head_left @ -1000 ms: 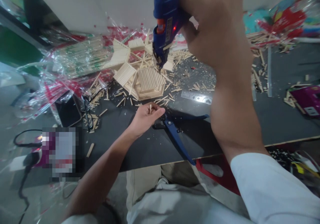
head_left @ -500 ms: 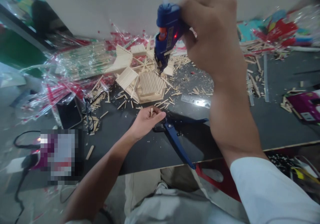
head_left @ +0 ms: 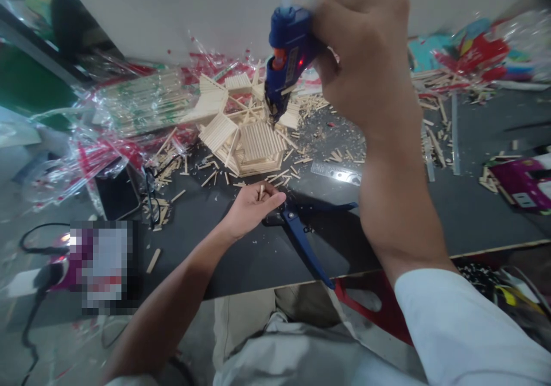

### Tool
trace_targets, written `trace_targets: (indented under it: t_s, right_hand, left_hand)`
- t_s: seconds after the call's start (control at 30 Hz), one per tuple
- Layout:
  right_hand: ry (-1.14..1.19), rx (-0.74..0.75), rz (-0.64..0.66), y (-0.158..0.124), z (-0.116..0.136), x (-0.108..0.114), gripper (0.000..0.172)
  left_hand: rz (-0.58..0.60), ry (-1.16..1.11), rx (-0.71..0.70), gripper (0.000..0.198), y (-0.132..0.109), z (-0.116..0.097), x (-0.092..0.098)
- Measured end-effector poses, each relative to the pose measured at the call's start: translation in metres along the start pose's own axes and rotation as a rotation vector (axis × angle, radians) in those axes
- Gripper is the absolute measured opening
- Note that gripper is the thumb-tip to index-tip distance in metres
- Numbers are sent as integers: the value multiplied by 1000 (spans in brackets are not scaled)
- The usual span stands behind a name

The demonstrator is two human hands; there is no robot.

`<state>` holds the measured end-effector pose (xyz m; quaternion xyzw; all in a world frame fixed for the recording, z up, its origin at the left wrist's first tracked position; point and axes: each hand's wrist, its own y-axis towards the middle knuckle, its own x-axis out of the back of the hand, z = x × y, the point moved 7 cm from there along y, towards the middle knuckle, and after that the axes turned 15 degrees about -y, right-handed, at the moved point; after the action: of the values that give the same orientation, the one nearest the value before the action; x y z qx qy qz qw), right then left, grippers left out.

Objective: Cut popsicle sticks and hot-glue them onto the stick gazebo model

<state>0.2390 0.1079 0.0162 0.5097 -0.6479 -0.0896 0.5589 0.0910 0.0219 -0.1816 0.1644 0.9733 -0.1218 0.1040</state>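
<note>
My right hand (head_left: 353,47) grips a blue hot glue gun (head_left: 287,58), nozzle down, its red light lit and a clear glue stick rising from its back. The nozzle hangs over a wooden stick model (head_left: 262,145) built of thin sticks with ribbed panels; whether it touches the model I cannot tell. My left hand (head_left: 253,205) is closed in front of the model, with a short wooden stick (head_left: 261,190) showing between its fingers. Right beside that hand lies a pair of blue-handled cutters (head_left: 301,242), its jaw end partly hidden by the fingers.
A metal ruler (head_left: 336,173) and loose stick pieces lie on the dark table. Plastic-wrapped stick bundles (head_left: 142,101), a phone (head_left: 116,190) and glasses (head_left: 151,193) are at the left. Clear glue sticks (head_left: 455,136) and a purple box (head_left: 520,182) are at the right.
Almost nothing differs. Both hands keep their places and holds, and the view has shifted very slightly.
</note>
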Motion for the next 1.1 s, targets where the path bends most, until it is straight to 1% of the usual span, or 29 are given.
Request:
trace_targets:
  t_s: [0.17, 0.3, 0.5, 0.6, 0.7, 0.8, 0.87, 0.93, 1.1]
  right_hand:
    - [-6, 35, -52, -1, 3, 3, 40]
    - [-13, 40, -130, -4, 5, 5, 28]
    - [-14, 44, -162, -5, 5, 3, 30]
    - [-14, 45, -169, -5, 5, 3, 28]
    - [-23, 61, -180, -4, 7, 5, 33]
    - [-50, 46, -154, -3, 7, 5, 49]
    - [-72, 33, -123, -2, 8, 4, 54]
    - [-89, 32, -112, -2, 8, 3, 54]
    - [-88, 61, -191, -3, 11, 4, 50]
  left_hand:
    - [-5, -3, -4, 48, 1, 0, 0]
    - [7, -14, 10, 49, 1, 1, -1]
    - [-1, -39, 13, 50, 1, 1, 0]
    - [2, -48, 19, 50, 1, 1, 0]
    - [1, -43, 11, 50, 1, 2, 0]
    - [2, -43, 1, 49, 1, 1, 0]
    - [6, -49, 3, 48, 1, 1, 0]
    - [10, -50, 9, 48, 1, 2, 0]
    - [10, -43, 5, 47, 1, 3, 1]
